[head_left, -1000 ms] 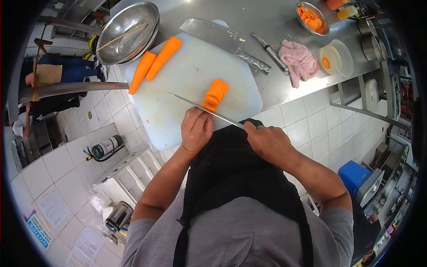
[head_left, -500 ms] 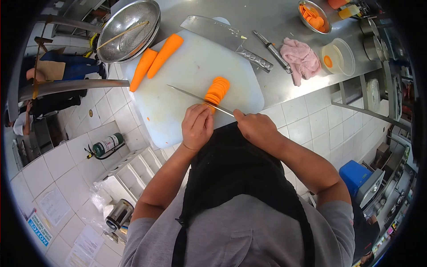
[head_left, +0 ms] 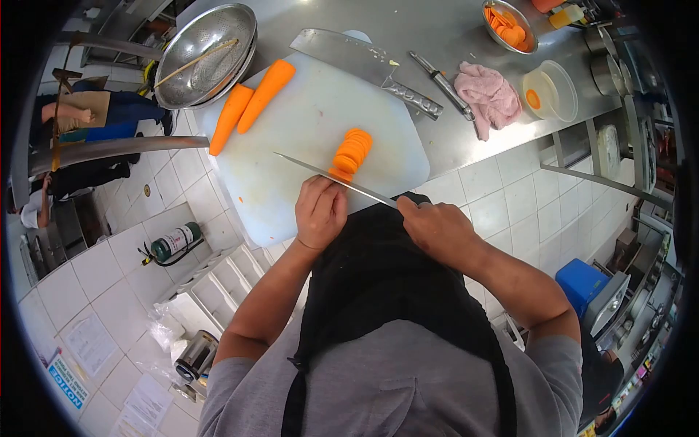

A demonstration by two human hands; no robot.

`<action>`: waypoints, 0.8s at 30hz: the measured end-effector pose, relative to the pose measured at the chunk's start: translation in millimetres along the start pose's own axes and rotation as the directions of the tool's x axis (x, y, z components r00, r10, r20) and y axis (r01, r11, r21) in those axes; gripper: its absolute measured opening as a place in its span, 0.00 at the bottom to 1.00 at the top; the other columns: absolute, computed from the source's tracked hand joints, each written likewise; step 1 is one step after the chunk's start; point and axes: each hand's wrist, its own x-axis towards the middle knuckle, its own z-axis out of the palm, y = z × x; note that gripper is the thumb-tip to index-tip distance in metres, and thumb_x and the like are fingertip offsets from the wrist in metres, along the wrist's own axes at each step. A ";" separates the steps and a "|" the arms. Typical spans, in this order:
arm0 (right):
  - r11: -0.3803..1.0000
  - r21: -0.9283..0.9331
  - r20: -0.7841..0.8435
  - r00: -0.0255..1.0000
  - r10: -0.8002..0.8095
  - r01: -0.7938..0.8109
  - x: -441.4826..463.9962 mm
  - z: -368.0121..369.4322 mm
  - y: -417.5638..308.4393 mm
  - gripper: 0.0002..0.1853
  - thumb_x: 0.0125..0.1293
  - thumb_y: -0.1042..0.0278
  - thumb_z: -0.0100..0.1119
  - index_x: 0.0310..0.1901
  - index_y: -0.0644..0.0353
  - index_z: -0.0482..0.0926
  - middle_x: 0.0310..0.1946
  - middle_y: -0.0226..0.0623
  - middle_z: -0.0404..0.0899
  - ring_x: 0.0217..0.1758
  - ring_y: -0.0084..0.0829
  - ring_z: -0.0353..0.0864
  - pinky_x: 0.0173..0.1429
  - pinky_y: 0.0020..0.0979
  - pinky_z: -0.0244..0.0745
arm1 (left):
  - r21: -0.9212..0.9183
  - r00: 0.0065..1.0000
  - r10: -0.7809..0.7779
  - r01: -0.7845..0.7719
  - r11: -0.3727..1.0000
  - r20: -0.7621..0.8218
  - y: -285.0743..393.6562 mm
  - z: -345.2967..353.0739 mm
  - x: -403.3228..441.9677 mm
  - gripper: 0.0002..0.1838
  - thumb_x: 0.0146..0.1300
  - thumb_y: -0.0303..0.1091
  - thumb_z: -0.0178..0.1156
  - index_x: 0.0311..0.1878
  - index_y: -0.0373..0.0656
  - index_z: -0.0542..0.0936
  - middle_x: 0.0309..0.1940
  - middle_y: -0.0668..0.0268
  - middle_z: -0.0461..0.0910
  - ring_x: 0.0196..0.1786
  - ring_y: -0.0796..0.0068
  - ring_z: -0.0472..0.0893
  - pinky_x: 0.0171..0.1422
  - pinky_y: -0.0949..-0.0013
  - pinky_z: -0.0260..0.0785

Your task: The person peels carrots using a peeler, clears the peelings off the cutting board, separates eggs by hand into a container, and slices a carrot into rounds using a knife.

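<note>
My right hand point(head_left: 437, 229) is closed round the handle of a long thin knife point(head_left: 331, 178), whose blade lies across the near end of a sliced carrot point(head_left: 352, 151). Beside the blade, the bent fingers of my left hand point(head_left: 320, 210) press on the carrot's uncut end, mostly hidden under them. The slices lean in an overlapping row on the white cutting board point(head_left: 291, 138). Two whole peeled carrots point(head_left: 266, 95) point(head_left: 231, 118) lie at the board's upper left. A wide cleaver point(head_left: 349, 58) rests across the board's far edge.
Metal colanders point(head_left: 207, 58) stand upper left. To the right are a peeler point(head_left: 441, 84), a pink cloth point(head_left: 489, 97), a plastic tub point(head_left: 555, 91) and a bowl of carrot slices point(head_left: 510, 28). Another person's arm point(head_left: 71, 112) shows far left; a dark-clothed person is lower right.
Since half a second ago my right hand and the knife have moved down and slightly right, toward my body. My left hand stays on the carrot. At far left, another person's forearm has come into view.
</note>
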 end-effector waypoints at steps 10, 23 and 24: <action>0.998 0.065 0.018 1.000 -0.007 0.006 38.3 34.3 11.7 0.06 0.72 0.72 0.55 0.46 0.62 0.70 0.23 0.50 0.83 0.29 0.55 0.87 0.34 0.53 0.81 | -0.010 1.000 0.008 -0.008 1.000 -0.007 -1.0 0.0 0.1 0.12 0.53 0.14 0.69 0.42 0.31 0.84 0.44 0.53 0.83 0.46 0.49 0.85 0.50 0.55 0.81; 1.000 0.009 -0.014 1.000 0.000 0.000 -0.5 -2.7 -5.1 0.06 0.74 0.70 0.55 0.46 0.61 0.72 0.22 0.46 0.83 0.27 0.52 0.87 0.32 0.51 0.81 | 0.019 1.000 0.023 -0.023 1.000 -0.010 -0.1 -1.5 -0.2 0.12 0.53 0.13 0.69 0.41 0.32 0.83 0.43 0.53 0.82 0.44 0.49 0.84 0.49 0.56 0.80; 1.000 0.008 -0.015 1.000 0.003 -0.003 -0.1 -2.6 -4.6 0.06 0.74 0.70 0.55 0.46 0.61 0.72 0.22 0.46 0.83 0.27 0.52 0.87 0.32 0.51 0.81 | 0.018 1.000 0.024 -0.023 1.000 -0.007 -0.3 -0.8 -0.4 0.12 0.54 0.13 0.70 0.42 0.33 0.82 0.44 0.53 0.82 0.45 0.49 0.84 0.49 0.57 0.79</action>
